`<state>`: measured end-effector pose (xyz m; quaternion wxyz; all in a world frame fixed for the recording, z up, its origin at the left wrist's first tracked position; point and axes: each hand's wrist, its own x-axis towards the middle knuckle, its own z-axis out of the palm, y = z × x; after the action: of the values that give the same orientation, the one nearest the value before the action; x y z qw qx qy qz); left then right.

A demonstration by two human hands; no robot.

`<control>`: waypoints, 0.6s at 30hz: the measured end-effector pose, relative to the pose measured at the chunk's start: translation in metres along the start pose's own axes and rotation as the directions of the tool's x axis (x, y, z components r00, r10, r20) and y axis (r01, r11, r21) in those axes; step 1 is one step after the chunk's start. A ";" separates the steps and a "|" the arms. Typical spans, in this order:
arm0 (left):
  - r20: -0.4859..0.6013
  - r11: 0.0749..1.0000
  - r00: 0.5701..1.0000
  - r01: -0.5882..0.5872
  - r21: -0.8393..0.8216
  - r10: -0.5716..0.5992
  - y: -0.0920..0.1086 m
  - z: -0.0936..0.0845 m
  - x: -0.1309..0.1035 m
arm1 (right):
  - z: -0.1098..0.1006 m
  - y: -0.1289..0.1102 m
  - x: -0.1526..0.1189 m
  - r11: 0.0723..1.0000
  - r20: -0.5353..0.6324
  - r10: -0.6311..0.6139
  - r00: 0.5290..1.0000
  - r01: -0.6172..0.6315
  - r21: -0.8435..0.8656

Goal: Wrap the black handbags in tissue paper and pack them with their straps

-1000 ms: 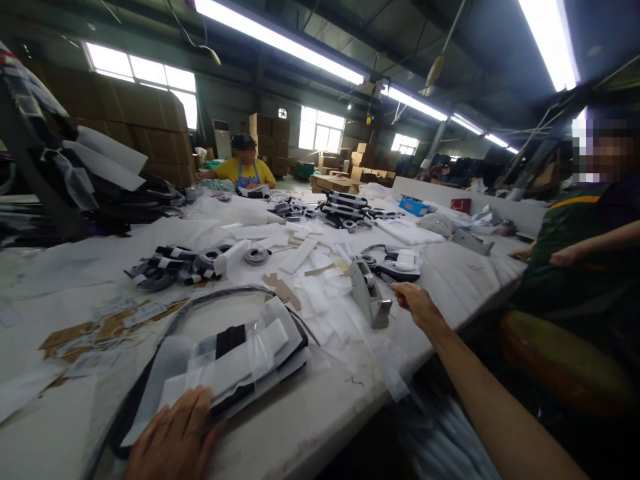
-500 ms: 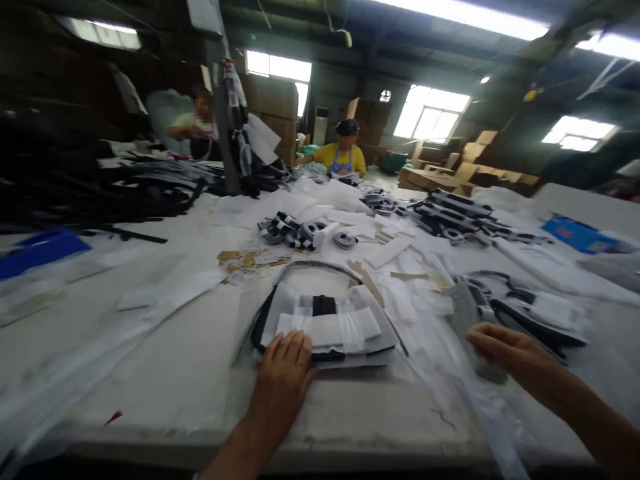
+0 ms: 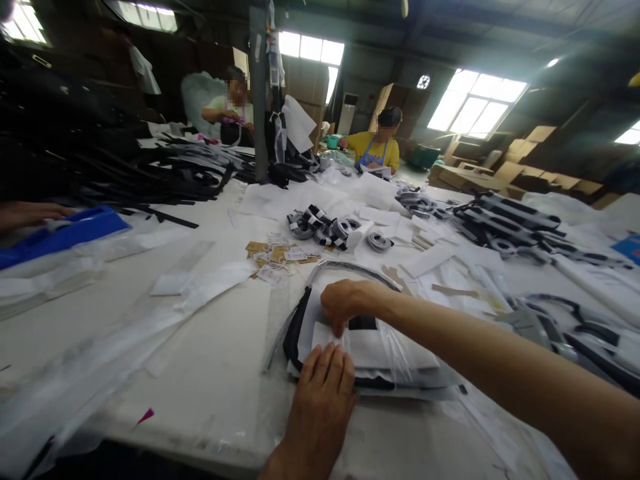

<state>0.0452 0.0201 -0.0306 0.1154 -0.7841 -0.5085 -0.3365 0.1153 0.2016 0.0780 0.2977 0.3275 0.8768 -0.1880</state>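
On the table lies a bag with black edging (image 3: 296,327), its top covered in white sheeting. Across it runs a white paper strip (image 3: 390,350), with shiny clear tape (image 3: 397,350) over its right part and a black patch behind it. My left hand (image 3: 323,393) rests flat on the bag's near left edge, fingers stretched out. My right hand (image 3: 345,303) reaches over the bag from the right, its fingers closed and pointing down at the strip's left end, just beyond my left fingertips. Something clear shows under those fingers, but what they hold is hidden.
A grey tool (image 3: 547,337) lies to the right. Brown tags (image 3: 275,257) and coiled grey straps (image 3: 325,227) sit beyond the bag. Clear plastic sheeting (image 3: 165,327) spreads leftward. At far left, another person's hand (image 3: 33,215) is by a blue object (image 3: 85,230). Two co-workers sit across.
My right hand has swung left from beside the grey tool to over the bag. My left hand stays on the bag's near edge. The view has turned left.
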 end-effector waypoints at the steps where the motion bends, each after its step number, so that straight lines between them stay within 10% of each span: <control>1: -0.008 1.000 1.000 0.001 0.003 -0.001 0.000 0.001 0.000 | 0.002 -0.001 0.008 0.999 -0.029 -0.011 1.000 0.009 -0.050; 10: -0.028 1.000 1.000 -0.003 0.012 0.003 0.000 0.004 -0.003 | -0.005 0.035 0.007 0.926 -0.218 -0.214 0.952 0.127 -0.354; 14: -0.035 0.999 0.999 -0.009 0.036 0.011 -0.001 0.004 -0.004 | 0.005 0.060 -0.013 0.990 -0.474 0.144 0.868 -0.128 0.066; 18: -0.067 0.997 0.997 -0.042 0.070 0.047 0.000 0.006 -0.005 | 0.045 0.055 -0.024 0.878 -0.433 0.261 0.863 -0.025 0.478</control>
<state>0.0462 0.0195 -0.0386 0.1672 -0.7789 -0.4978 -0.3429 0.1855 0.2063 0.0526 -0.0037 0.4907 0.8261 -0.2770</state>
